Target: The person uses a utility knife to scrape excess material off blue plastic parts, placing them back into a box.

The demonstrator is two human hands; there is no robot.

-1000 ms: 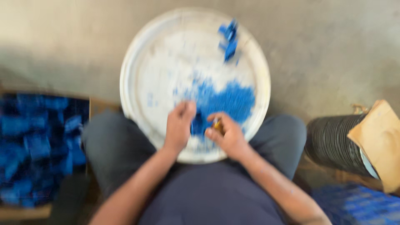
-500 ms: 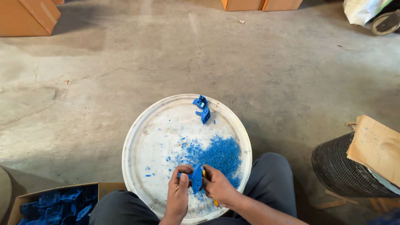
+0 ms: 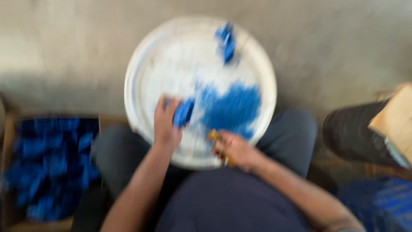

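**Blue plastic piece in left hand, over round white tray**

Item 1. Left hand (image 3: 165,124): fingers closed around a blue plastic piece (image 3: 183,112), which sticks out to the right of the fingertips, above the tray's left-centre. View is blurred; exact finger placement cannot be told.

Item 2. Right hand (image 3: 234,149): at the tray's near edge, fingers curled on a small yellow-handled tool (image 3: 213,135); the tool's working end is too blurred to make out. The two hands are apart, the blue piece well left of the tool.

Item 3. Round white tray (image 3: 146,68): rests on the person's lap, above a concrete floor (image 3: 64,47).

Item 4. Heap of blue shavings (image 3: 231,105): on the tray, just right of the held piece.

Item 5. Two blue pieces (image 3: 226,41): at the tray's far edge.

Item 6. Cardboard box (image 3: 8,141) holding many blue pieces (image 3: 47,172): left of the person's knee.
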